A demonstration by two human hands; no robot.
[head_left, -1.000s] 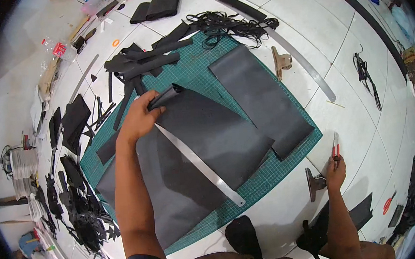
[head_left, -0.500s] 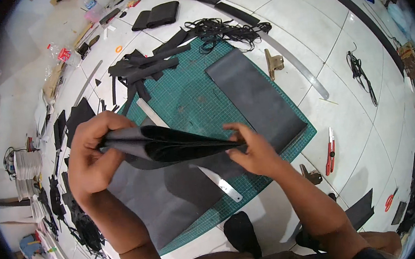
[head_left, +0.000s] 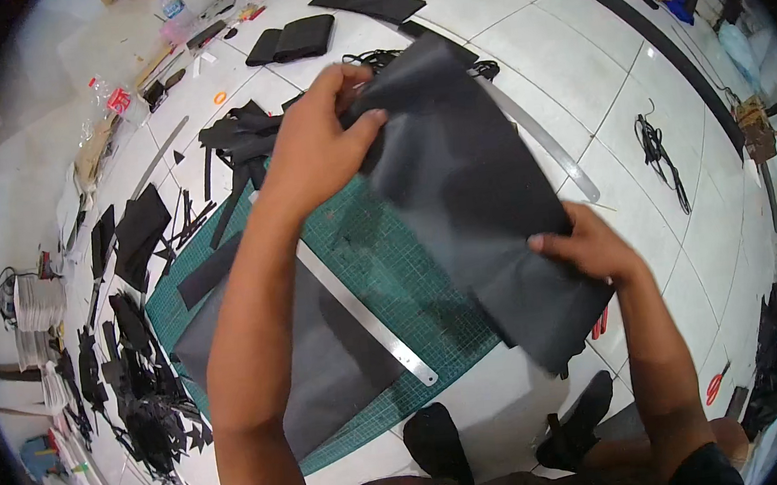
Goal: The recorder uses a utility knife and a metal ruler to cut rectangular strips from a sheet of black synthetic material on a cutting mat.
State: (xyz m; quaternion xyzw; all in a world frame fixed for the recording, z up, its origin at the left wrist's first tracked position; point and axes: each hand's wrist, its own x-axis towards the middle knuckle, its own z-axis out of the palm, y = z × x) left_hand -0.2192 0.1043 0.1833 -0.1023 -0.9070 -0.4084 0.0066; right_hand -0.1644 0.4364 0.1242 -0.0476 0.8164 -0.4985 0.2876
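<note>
Both hands are closed on one dark grey sheet of material (head_left: 468, 199), lifted off the floor and stretched between them: the left hand (head_left: 315, 147) pinches its upper left edge, thumb on top and fingers curled over the border, while the right hand (head_left: 588, 248) grips its right side lower down, thumb lying across the face. The sheet hangs tilted above the green cutting mat (head_left: 381, 262), hiding much of the mat's right half. On the mat below the left forearm lies a second dark sheet (head_left: 326, 368), with a long steel ruler (head_left: 367, 314) running slantwise along its edge. A red object (head_left: 602, 324), possibly a knife handle, peeps out under the held sheet's lower corner. Further off, a long pale metal strip (head_left: 551, 150) rests on the white tiled floor (head_left: 566, 51), black scraps (head_left: 144, 402) pile along the mat's left side, and two folded black pieces (head_left: 292, 40) sit near the top.
</note>
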